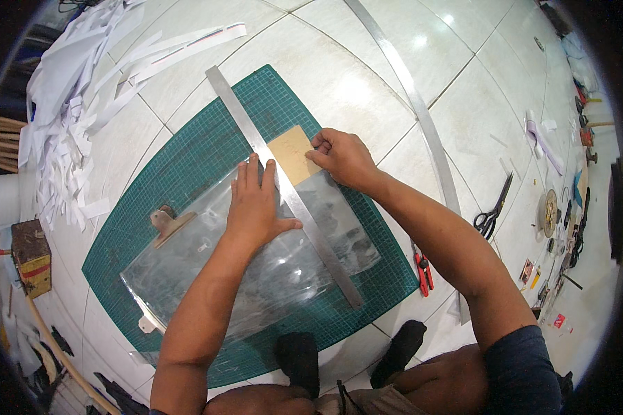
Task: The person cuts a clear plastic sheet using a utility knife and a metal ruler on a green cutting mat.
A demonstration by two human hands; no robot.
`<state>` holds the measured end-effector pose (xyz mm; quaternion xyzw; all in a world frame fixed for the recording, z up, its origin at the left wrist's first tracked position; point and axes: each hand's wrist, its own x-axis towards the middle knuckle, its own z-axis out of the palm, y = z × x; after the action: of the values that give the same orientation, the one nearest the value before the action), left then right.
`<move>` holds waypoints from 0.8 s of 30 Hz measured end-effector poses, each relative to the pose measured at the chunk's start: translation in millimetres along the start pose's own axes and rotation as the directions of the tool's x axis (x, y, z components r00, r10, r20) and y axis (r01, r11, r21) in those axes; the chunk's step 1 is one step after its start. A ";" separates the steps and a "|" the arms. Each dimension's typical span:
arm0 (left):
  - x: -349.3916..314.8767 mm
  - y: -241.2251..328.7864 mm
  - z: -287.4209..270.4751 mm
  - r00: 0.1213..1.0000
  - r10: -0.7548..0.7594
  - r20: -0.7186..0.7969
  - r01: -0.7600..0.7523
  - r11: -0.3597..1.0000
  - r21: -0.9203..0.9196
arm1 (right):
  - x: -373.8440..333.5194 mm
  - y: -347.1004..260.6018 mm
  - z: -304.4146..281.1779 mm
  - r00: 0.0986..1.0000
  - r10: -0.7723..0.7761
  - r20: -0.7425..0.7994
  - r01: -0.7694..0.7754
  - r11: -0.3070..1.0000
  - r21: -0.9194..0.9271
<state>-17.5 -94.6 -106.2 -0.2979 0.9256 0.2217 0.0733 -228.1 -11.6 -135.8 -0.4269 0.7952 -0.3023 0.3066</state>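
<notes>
A green cutting mat [166,173] lies on the floor in front of my feet. Clear plastic sheeting [187,266] covers much of it, with a metal clip [171,225] at its upper left edge and another clip [150,322] at its lower left corner. A steel ruler [318,238] crosses the plastic at a slant. My left hand [256,207] lies flat with fingers spread, pressing on the plastic and the ruler's left edge. Right of the ruler, a tan card [289,153] sits at the sheet's far edge. Curled fingers of my right hand [342,159] pinch its right edge.
A long metal straightedge [408,86] lies to the right on white tiles. Near it are black scissors [493,211] and red-handled pliers [423,272]. White paper strips [66,131] are heaped at the far left. Small tools and a round dish [549,213] lie at the right.
</notes>
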 end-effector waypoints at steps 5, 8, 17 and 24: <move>-1.7 -0.2 -2.6 1.000 0.005 0.000 -0.005 1.000 0.003 | 2.4 0.9 2.4 0.999 -0.036 -0.002 0.036 0.999 -0.035; 0.1 5.2 -5.7 0.998 -0.034 0.053 0.035 0.999 -0.004 | 1.4 5.0 -2.4 0.999 -0.032 -0.003 0.032 0.999 0.017; -11.6 8.6 -40.6 0.998 -0.011 0.063 0.007 0.998 0.056 | -53.4 19.4 -63.4 0.996 0.085 0.021 -0.085 0.996 -0.014; -119.3 99.3 -193.5 0.736 0.664 -0.134 -0.619 0.578 -0.532 | -113.3 49.6 -105.9 0.995 0.086 -0.054 -0.092 0.988 -0.122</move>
<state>20.6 -48.6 134.6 0.0582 0.8634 0.4973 -0.0626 -280.9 132.0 -80.0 -0.4017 0.8381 -0.2483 0.2733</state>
